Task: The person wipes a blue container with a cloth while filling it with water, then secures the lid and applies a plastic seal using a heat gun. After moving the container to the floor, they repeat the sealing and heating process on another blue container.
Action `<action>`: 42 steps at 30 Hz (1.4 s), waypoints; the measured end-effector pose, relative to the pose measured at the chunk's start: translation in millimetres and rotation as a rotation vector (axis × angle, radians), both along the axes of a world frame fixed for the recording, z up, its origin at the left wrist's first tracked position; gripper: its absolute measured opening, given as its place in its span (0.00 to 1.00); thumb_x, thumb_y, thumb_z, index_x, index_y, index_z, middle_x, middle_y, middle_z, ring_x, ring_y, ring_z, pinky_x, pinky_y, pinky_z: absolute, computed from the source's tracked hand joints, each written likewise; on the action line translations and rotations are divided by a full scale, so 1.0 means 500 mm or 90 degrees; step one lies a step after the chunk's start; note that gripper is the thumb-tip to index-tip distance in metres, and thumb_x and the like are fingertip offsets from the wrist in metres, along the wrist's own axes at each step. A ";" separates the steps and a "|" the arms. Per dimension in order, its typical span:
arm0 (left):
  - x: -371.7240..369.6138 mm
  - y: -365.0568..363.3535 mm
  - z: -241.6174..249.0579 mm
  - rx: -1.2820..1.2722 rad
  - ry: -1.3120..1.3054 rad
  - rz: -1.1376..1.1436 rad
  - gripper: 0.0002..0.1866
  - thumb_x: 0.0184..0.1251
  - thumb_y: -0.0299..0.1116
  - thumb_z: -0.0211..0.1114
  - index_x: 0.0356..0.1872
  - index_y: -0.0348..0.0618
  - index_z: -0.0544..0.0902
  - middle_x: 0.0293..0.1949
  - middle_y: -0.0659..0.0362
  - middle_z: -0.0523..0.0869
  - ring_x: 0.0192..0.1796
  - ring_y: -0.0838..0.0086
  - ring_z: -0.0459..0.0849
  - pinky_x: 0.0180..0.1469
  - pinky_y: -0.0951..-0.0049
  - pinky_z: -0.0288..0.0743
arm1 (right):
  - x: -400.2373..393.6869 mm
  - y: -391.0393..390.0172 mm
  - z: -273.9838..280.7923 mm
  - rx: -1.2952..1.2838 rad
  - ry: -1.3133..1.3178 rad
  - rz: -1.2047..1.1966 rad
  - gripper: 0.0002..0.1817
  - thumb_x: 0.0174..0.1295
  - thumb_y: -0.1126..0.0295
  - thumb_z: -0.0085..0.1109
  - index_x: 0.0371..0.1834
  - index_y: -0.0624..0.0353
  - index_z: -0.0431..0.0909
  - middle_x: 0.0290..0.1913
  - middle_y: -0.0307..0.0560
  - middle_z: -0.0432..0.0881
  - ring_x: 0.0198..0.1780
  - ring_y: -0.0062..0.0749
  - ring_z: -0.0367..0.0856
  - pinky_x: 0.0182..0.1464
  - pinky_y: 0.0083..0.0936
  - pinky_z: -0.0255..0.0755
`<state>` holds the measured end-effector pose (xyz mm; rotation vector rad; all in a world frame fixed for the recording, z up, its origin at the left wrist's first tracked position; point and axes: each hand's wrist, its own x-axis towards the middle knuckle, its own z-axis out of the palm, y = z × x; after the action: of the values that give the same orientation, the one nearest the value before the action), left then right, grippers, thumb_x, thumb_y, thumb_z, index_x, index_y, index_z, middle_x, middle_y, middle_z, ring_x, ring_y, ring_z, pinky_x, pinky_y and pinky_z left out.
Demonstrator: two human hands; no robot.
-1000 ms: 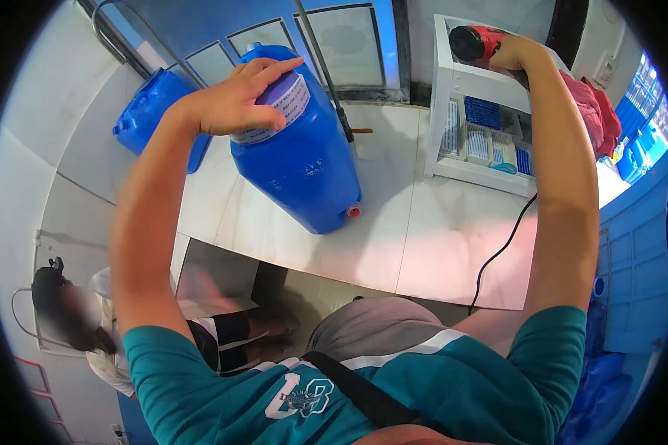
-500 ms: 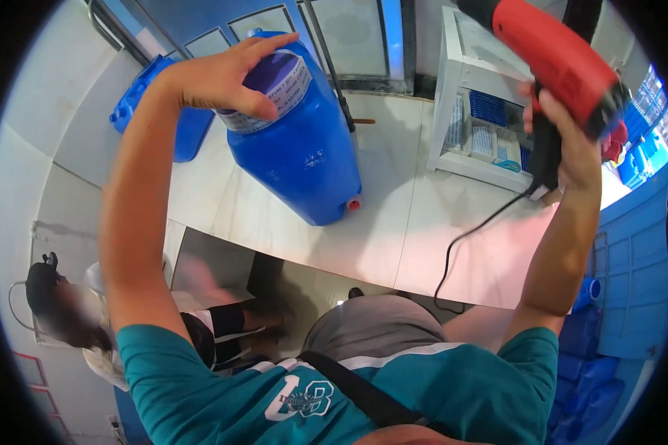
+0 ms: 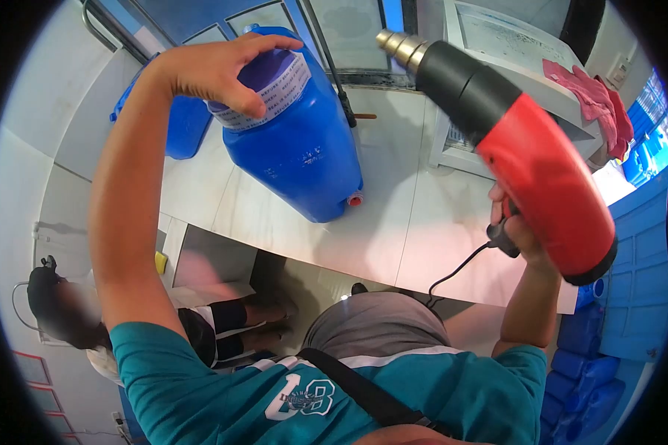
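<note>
My left hand [image 3: 211,70] is spread over the purple cap [image 3: 263,73] of a blue water jug [image 3: 293,159]. Its thumb lies against the printed white seal band [image 3: 278,93] around that cap, with thumb and fingers wide apart. The jug stands on the counter, a red-rimmed spout [image 3: 355,199] low on its side. In my right hand [image 3: 525,230] is a red and black heat gun [image 3: 538,159], my fingers wrapped round its handle. The gun's metal nozzle [image 3: 402,49] points up and left, apart from the jug.
A second blue jug [image 3: 185,126] stands behind my left forearm. The pale counter [image 3: 393,245] carries a white cabinet [image 3: 508,37] with a red cloth [image 3: 590,104] on it. The gun's black cord [image 3: 456,271] hangs over the counter edge. Another person [image 3: 59,308] is at lower left.
The heat gun has come down and closer to me, and its nozzle has swung into view, pointing left. My left hand has stayed at the cap with its fingers spread.
</note>
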<state>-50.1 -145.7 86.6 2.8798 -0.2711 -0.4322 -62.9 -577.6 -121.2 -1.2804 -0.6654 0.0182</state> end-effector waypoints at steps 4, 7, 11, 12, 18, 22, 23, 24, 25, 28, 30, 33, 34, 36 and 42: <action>-0.002 0.002 -0.006 0.018 -0.023 -0.018 0.57 0.38 0.45 0.77 0.78 0.57 0.63 0.68 0.51 0.75 0.67 0.58 0.76 0.71 0.62 0.71 | -0.028 0.018 0.006 -0.298 -0.299 -0.227 0.23 0.63 0.60 0.69 0.55 0.65 0.79 0.38 0.43 0.83 0.32 0.25 0.80 0.36 0.23 0.74; -0.005 0.003 -0.006 -0.028 -0.004 -0.002 0.56 0.39 0.45 0.77 0.78 0.56 0.63 0.66 0.52 0.76 0.66 0.59 0.77 0.69 0.63 0.72 | -0.041 0.022 0.010 -0.322 -0.294 -0.197 0.23 0.60 0.62 0.69 0.54 0.64 0.80 0.40 0.45 0.84 0.36 0.28 0.82 0.40 0.26 0.75; -0.010 -0.003 0.000 -0.020 -0.007 0.011 0.56 0.39 0.44 0.78 0.78 0.56 0.63 0.66 0.53 0.76 0.65 0.61 0.77 0.69 0.64 0.72 | -0.057 0.029 0.005 -0.397 -0.354 -0.171 0.23 0.56 0.64 0.68 0.54 0.62 0.80 0.44 0.46 0.85 0.41 0.33 0.83 0.44 0.30 0.76; -0.012 -0.006 0.003 -0.022 -0.001 0.013 0.56 0.40 0.43 0.78 0.79 0.56 0.63 0.66 0.54 0.76 0.65 0.62 0.77 0.68 0.65 0.72 | -0.059 0.032 0.002 -0.431 -0.400 -0.179 0.23 0.55 0.65 0.68 0.54 0.62 0.80 0.45 0.47 0.85 0.43 0.34 0.83 0.46 0.31 0.77; -0.014 -0.002 0.003 -0.032 0.006 0.006 0.56 0.42 0.40 0.80 0.79 0.56 0.62 0.65 0.55 0.76 0.64 0.65 0.77 0.67 0.65 0.72 | -0.066 0.041 0.004 -0.379 -0.137 -0.067 0.19 0.56 0.68 0.65 0.51 0.61 0.82 0.46 0.48 0.86 0.45 0.34 0.85 0.49 0.31 0.78; -0.008 -0.002 0.000 -0.044 0.017 -0.008 0.56 0.42 0.41 0.80 0.78 0.56 0.62 0.65 0.54 0.76 0.64 0.64 0.77 0.68 0.65 0.72 | -0.070 0.058 -0.001 -0.340 -0.169 -0.080 0.14 0.61 0.71 0.63 0.49 0.63 0.81 0.43 0.46 0.85 0.42 0.29 0.83 0.47 0.24 0.78; -0.007 -0.003 0.001 -0.044 0.019 -0.008 0.56 0.42 0.41 0.80 0.78 0.56 0.62 0.65 0.54 0.76 0.64 0.64 0.77 0.68 0.65 0.72 | -0.068 0.056 0.002 -0.350 -0.200 -0.085 0.15 0.61 0.70 0.63 0.51 0.64 0.80 0.44 0.46 0.85 0.43 0.29 0.83 0.47 0.24 0.78; -0.007 -0.003 0.002 -0.039 0.020 -0.004 0.56 0.42 0.41 0.80 0.78 0.56 0.62 0.65 0.54 0.76 0.64 0.64 0.77 0.67 0.65 0.72 | -0.066 0.057 0.005 -0.359 -0.231 -0.088 0.16 0.61 0.70 0.63 0.52 0.64 0.79 0.45 0.46 0.85 0.43 0.30 0.83 0.48 0.24 0.78; -0.007 -0.003 0.004 -0.034 0.022 0.001 0.56 0.42 0.41 0.80 0.78 0.56 0.62 0.65 0.54 0.76 0.64 0.64 0.77 0.67 0.65 0.72 | -0.063 0.058 0.008 -0.370 -0.260 -0.089 0.17 0.62 0.70 0.64 0.53 0.64 0.79 0.45 0.46 0.85 0.43 0.30 0.84 0.48 0.24 0.78; -0.006 0.002 0.002 -0.023 0.009 -0.007 0.56 0.42 0.42 0.81 0.78 0.56 0.62 0.65 0.54 0.76 0.65 0.64 0.77 0.67 0.65 0.73 | -0.060 0.064 0.015 -0.405 -0.344 -0.096 0.21 0.63 0.68 0.65 0.57 0.64 0.77 0.47 0.47 0.84 0.44 0.30 0.84 0.49 0.24 0.79; -0.005 0.002 0.004 -0.034 0.018 -0.003 0.57 0.41 0.42 0.81 0.78 0.56 0.62 0.65 0.54 0.76 0.65 0.64 0.77 0.67 0.65 0.73 | -0.064 0.066 0.020 -0.441 -0.436 -0.108 0.23 0.63 0.68 0.65 0.60 0.64 0.75 0.48 0.47 0.84 0.45 0.30 0.84 0.49 0.24 0.79; -0.004 0.003 0.005 -0.043 0.024 -0.001 0.57 0.41 0.41 0.81 0.79 0.57 0.62 0.66 0.54 0.76 0.65 0.63 0.77 0.68 0.65 0.72 | -0.056 0.071 0.023 -0.520 -0.675 -0.164 0.26 0.64 0.66 0.66 0.64 0.64 0.73 0.50 0.47 0.83 0.46 0.30 0.84 0.50 0.24 0.80; -0.003 0.005 0.005 -0.040 0.022 -0.003 0.58 0.40 0.41 0.82 0.79 0.57 0.61 0.66 0.54 0.76 0.65 0.63 0.77 0.68 0.65 0.72 | -0.053 0.076 0.022 -0.541 -0.737 -0.192 0.27 0.64 0.66 0.66 0.65 0.64 0.72 0.51 0.47 0.83 0.46 0.31 0.84 0.50 0.24 0.80; -0.004 0.008 0.006 -0.040 0.017 -0.004 0.58 0.40 0.41 0.82 0.79 0.57 0.61 0.66 0.54 0.76 0.65 0.63 0.77 0.69 0.65 0.71 | -0.055 0.078 0.017 -0.636 -0.867 -0.340 0.28 0.62 0.68 0.69 0.65 0.64 0.73 0.47 0.47 0.85 0.43 0.32 0.85 0.49 0.25 0.80; -0.002 0.007 0.003 -0.034 0.002 -0.006 0.60 0.40 0.43 0.81 0.81 0.57 0.59 0.67 0.53 0.76 0.66 0.62 0.76 0.70 0.65 0.70 | -0.042 0.061 0.015 -0.457 -0.423 -0.139 0.28 0.59 0.69 0.70 0.63 0.63 0.75 0.47 0.43 0.86 0.46 0.32 0.86 0.51 0.24 0.78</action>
<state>-51.3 -142.0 88.1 2.8258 -0.2914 -0.4251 -83.9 -547.2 -113.5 -2.0794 -1.1380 -0.3947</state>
